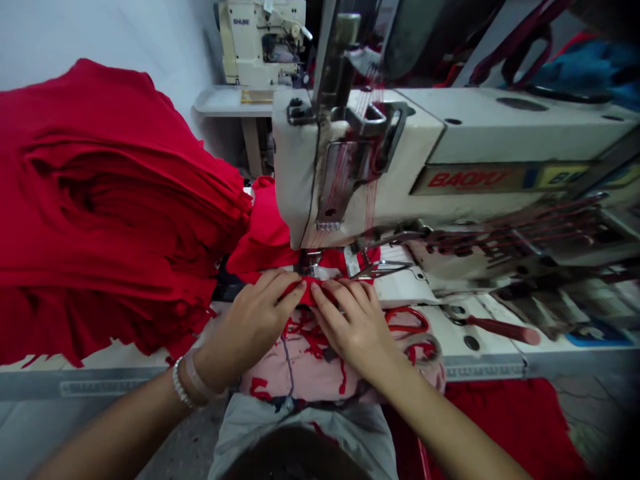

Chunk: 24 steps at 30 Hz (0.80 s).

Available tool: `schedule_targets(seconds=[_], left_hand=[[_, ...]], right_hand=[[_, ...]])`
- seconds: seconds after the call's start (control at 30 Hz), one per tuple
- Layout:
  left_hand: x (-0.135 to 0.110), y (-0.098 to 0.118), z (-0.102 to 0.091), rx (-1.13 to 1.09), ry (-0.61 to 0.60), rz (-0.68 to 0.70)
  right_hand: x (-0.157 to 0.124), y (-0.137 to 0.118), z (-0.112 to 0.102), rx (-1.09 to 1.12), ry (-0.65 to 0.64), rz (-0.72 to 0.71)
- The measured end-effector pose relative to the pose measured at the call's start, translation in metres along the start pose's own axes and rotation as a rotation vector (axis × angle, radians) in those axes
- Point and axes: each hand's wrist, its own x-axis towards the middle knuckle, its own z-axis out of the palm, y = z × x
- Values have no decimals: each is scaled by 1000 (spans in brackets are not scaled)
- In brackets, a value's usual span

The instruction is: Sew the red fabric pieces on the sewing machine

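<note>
Both hands meet at the front of a white sewing machine (480,133), just below its presser foot (311,261). My left hand (253,320) pinches the edge of a small piece of red fabric (310,293) from the left. My right hand (355,327) presses its fingers on the same piece from the right. The fingers of both hands are closed together on the cloth. More red fabric (267,230) trails behind the needle area to the left.
A tall stack of red garments (100,213) fills the left side. Red-handled scissors (415,327) and a red-handled tool (500,328) lie on the table right of my hands. Red thread scraps lie on a pink cloth (305,370). Another sewing machine (260,40) stands behind.
</note>
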Motion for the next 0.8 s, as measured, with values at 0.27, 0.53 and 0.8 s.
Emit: schedule_targets(seconds=[0.27,0.53,0.8], left_hand=[[-8,14,-6,329,-116,26],[-8,17,1,303,-47,21],[-9,15,0,347,-85,32]], right_hand=[[5,-7,6,340,176,280],[7,-11,5,22,21,72],[7,-12,-1,13,-5,82]])
